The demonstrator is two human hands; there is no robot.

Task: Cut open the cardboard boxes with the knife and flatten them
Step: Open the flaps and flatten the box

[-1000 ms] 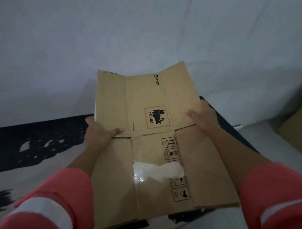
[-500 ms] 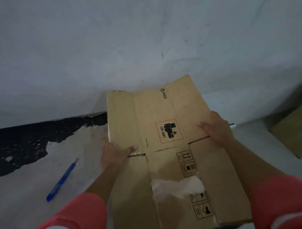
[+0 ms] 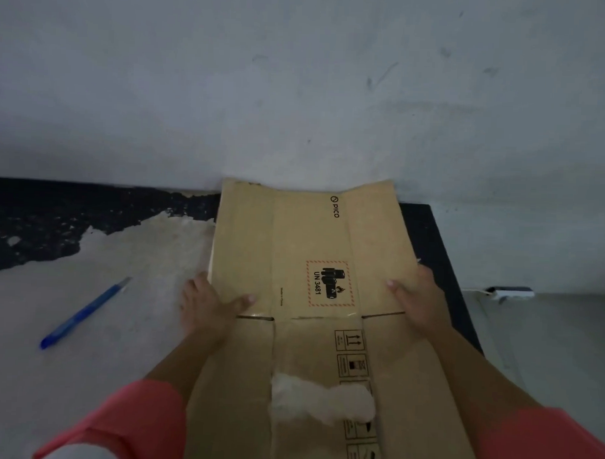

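Flattening, by the look of it, and close to done for this box. Holds the cardboard box opened out into one sheet, printed face up, straight ahead between the forearms, far edge near the foot of the wall; cannot tell whether touching the floor. Grips its left edge with the left hand, thumb laid on top, fingers tucked at the side and under. Grips the right edge with the right hand likewise, thumb on the face, fingers round behind. Knife lying on the floor well to the left, apart from both hands. Slits visible at the flap lines, so cutting likely finished here. Next, probably: lower the sheet flat, press the slightly raised right panel down, let go, then find another box and take up the knife. No second box clearly in view.
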